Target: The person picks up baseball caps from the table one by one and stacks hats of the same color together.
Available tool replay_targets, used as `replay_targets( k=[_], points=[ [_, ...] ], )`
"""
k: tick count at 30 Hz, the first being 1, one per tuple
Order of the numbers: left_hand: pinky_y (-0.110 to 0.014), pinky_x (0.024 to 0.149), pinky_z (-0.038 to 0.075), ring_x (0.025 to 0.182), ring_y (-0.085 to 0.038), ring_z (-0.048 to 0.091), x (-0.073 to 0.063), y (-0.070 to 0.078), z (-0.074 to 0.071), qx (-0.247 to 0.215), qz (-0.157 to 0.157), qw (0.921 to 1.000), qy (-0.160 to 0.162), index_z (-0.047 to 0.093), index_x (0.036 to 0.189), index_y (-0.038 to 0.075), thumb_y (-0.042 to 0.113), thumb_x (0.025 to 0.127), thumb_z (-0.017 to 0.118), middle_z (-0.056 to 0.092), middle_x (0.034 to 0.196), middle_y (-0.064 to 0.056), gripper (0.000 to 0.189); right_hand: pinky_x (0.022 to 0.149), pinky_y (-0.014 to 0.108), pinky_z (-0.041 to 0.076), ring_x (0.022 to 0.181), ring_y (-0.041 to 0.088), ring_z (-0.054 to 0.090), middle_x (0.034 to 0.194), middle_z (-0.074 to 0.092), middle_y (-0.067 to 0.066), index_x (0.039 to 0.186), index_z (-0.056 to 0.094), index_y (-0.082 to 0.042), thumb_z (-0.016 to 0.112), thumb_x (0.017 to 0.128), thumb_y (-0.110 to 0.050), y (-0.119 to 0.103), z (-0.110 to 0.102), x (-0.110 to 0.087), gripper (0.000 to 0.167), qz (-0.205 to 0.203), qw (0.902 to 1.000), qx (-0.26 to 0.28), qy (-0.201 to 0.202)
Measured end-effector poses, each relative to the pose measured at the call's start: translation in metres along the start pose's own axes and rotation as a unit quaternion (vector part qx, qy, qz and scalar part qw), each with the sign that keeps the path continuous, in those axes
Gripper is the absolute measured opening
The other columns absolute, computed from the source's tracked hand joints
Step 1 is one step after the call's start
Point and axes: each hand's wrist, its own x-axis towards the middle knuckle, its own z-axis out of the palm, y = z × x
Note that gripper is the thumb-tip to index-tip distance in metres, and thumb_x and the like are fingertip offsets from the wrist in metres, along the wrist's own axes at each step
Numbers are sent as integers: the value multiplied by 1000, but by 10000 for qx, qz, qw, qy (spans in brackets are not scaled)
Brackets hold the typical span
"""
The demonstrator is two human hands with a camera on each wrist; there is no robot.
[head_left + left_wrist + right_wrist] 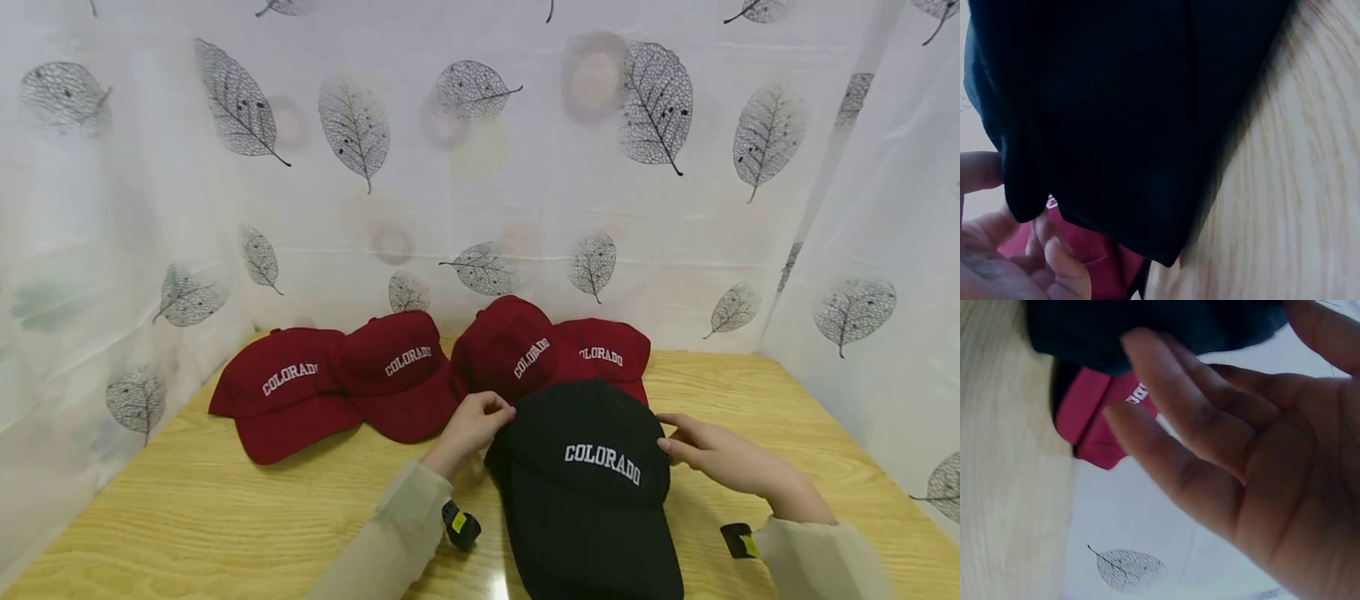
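Observation:
A black baseball cap (592, 450) with white COLORADO lettering stands in front of me, its brim pointing toward me. At its upper left edge my left hand (474, 429) pinches the fabric; the left wrist view shows thumb and fingers on either side of the dark cloth (1116, 125). My right hand (716, 454) holds the cap's right edge lightly between thumb and fingers, the other fingers extended behind it in the right wrist view. Behind the black cap, two red caps (506, 346) (611, 346) overlap, partly hidden by it.
Two more red COLORADO caps (285, 383) (401, 371) sit side by side at the back left of the wooden table (187, 517). A white curtain (510, 208) with leaf prints encloses the back and sides. Dark wrist straps (461, 527) show near both sleeves.

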Motion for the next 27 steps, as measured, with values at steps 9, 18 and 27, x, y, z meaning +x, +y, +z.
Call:
replay_targets(
  k=[9, 18, 27],
  points=[
    [-31, 70, 39, 79, -17, 47, -1, 3, -1, -81, 147, 9993, -347, 58, 91, 4, 18, 87, 56, 54, 88, -3, 15, 72, 33, 45, 87, 22, 53, 98, 55, 9, 124, 40, 8, 46, 92, -23, -2, 4, 5, 44, -289, 9981, 61, 549],
    [-27, 59, 33, 67, -14, 40, -3, 3, 0, 119, 314, 9968, -728, 53, 80, 3, 8, 85, 52, 43, 73, -1, 7, 82, 49, 39, 104, 34, 47, 116, 49, 19, 120, 45, 6, 42, 94, -26, 1, 9, 8, 41, -128, 9988, 123, 466],
    [-27, 61, 38, 70, -13, 44, -3, 4, -1, 234, 584, 9962, -610, 56, 79, 0, 5, 83, 53, 50, 78, -2, 7, 79, 44, 42, 101, 32, 48, 113, 50, 18, 118, 45, 7, 38, 96, -22, 9, 12, 12, 38, -274, 9978, 449, 412]
  ],
)
